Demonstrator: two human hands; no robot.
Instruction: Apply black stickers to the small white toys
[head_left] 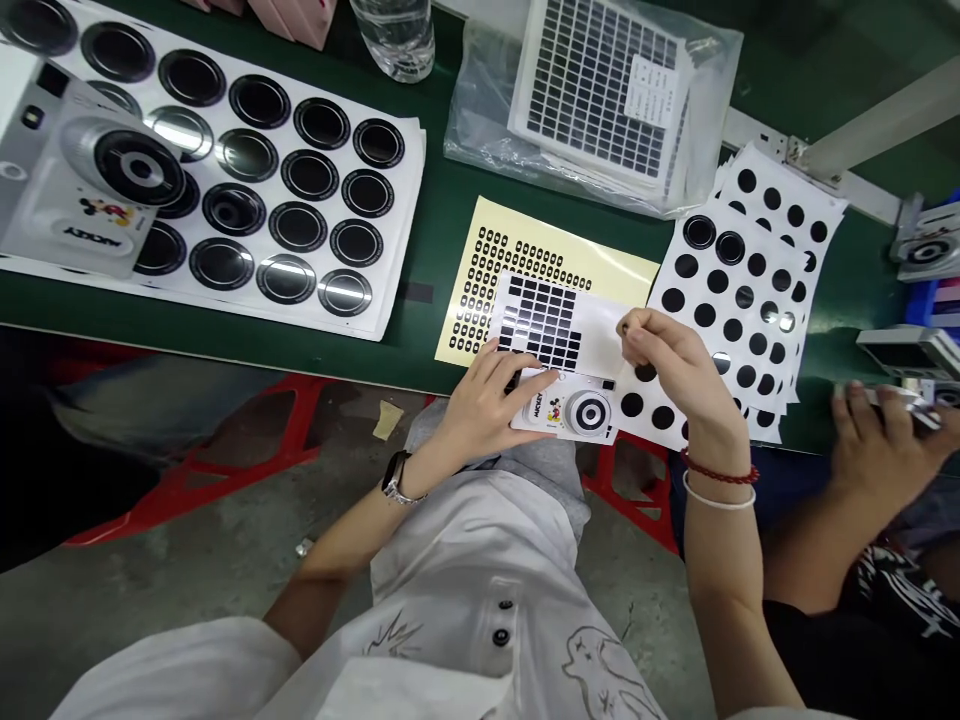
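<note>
Left hand [480, 405] lies open on a white Mickey camera [566, 408], fingers spread, covering its left end; the camera sits at the bench edge. Right hand [667, 355] pinches a small dark piece [624, 327], too small to make out. Under the camera: white sticker sheet [544, 320] with black rectangles, partly hidden by the left hand, beside a yellow sheet [480, 290]. Black dot sheets [731, 300] on the right, ring sheet [277, 180] on the left. Plastic bag [480, 140] holds a gridded sheet [592, 90]. Co-worker's hand [877, 445] grips something silver, mostly hidden. Blue bin [926, 300] cut off at the right edge, contents unclear.
</note>
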